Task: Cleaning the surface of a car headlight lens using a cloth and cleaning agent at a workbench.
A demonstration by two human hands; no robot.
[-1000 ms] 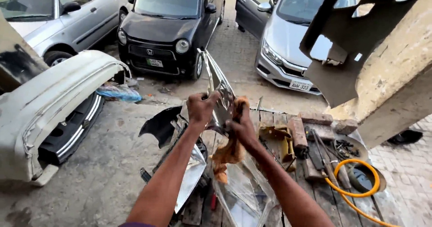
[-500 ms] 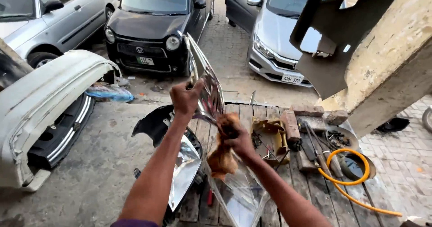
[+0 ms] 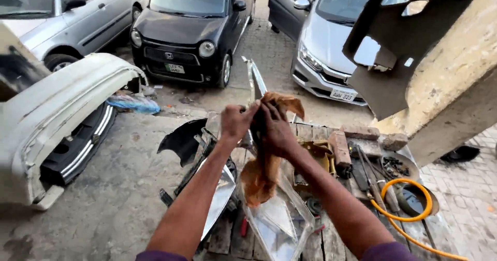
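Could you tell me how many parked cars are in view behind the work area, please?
3. A silver car sits at the top left, a black car in the middle, and a grey car to its right. Others may be hidden beyond the frame.

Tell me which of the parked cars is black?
The black car is the small one parked in the middle. The car to its left and the car to its right are both silver-grey.

Two bare forearms, purple short sleeves at the upper arms, hands without gloves
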